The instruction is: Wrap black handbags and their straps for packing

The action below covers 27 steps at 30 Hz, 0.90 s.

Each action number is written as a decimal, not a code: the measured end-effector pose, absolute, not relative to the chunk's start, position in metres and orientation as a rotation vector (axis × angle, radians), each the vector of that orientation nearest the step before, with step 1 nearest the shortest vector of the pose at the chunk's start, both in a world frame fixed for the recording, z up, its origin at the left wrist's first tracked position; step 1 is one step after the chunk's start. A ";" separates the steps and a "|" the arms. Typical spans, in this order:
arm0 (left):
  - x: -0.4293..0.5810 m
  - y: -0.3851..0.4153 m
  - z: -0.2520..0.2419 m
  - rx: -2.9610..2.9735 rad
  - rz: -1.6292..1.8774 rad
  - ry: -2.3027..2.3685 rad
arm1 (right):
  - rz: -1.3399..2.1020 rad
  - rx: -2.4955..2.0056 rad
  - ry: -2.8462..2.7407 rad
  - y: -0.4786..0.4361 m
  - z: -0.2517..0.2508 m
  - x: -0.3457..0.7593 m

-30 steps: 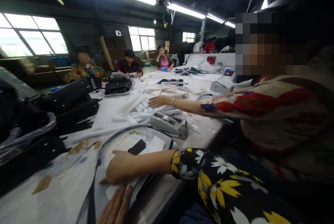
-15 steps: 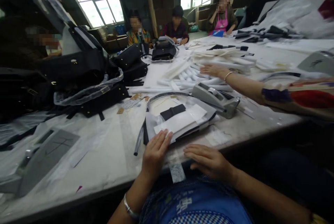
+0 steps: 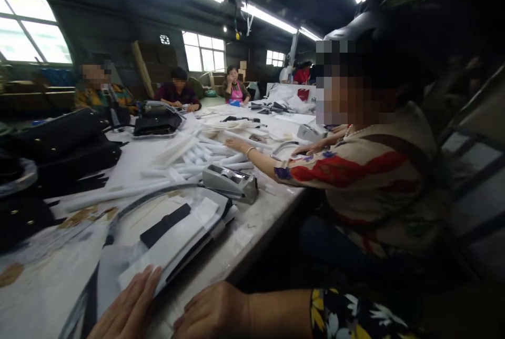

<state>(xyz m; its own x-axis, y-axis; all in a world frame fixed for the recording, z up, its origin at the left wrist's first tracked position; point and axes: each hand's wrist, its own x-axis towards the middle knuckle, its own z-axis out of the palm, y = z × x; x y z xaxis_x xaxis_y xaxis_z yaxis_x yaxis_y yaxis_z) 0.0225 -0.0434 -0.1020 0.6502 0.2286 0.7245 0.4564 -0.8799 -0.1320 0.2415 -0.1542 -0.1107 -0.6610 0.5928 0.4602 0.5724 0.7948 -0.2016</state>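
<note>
A flat black bag (image 3: 197, 260) covered with white sheets lies in front of me on the table. A long strap (image 3: 130, 199) in clear-looking wrap arches around its far side, and a short black band (image 3: 165, 225) rests on top. My left hand (image 3: 128, 305) lies with straight fingers on the near end of the white sheet (image 3: 173, 244), partly cut off by the frame's bottom. Beside it, apart from the bag, my right hand (image 3: 215, 307) is at the table's near edge with fingers loosely bent and nothing visible in them; its fingertips are partly hidden.
A grey tape dispenser (image 3: 231, 183) stands just beyond the bag. White tubes (image 3: 197, 152) are heaped behind it, and black bags (image 3: 59, 144) are piled at left. To my right, a co-worker's arm (image 3: 272, 165) reaches over the table (image 3: 272, 218). Other people sit farther back.
My view has swung right and up, bringing the co-worker beside me into sight. The bag and my hands now appear lower left. My left hand still touches the white sheet.
</note>
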 end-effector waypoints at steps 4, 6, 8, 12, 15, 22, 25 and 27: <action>0.051 -0.067 -0.075 -2.497 -0.944 -0.629 | -0.058 -0.786 -2.199 -0.171 -0.088 0.249; 0.062 -0.073 -0.069 -2.548 -0.918 -0.692 | -0.069 -0.785 -2.044 -0.174 -0.077 0.252; 0.066 -0.073 -0.069 -2.578 -0.882 -0.761 | -0.030 -0.786 -2.019 -0.171 -0.067 0.256; 0.063 -0.075 -0.070 -2.586 -0.789 -0.850 | -0.057 -0.761 -2.085 -0.153 -0.043 0.261; 0.064 -0.080 -0.070 -2.566 -0.776 -0.865 | -0.156 -0.749 -2.146 -0.134 -0.025 0.263; 0.068 -0.089 -0.074 -2.537 -1.028 -0.865 | -0.163 -0.894 -2.116 -0.091 -0.018 0.263; 0.065 -0.092 -0.073 -2.523 -1.112 -0.836 | -0.035 -1.066 -2.091 -0.078 -0.024 0.260; 0.063 -0.092 -0.073 -2.541 -1.164 -0.834 | 0.030 -1.221 -2.081 -0.071 -0.026 0.257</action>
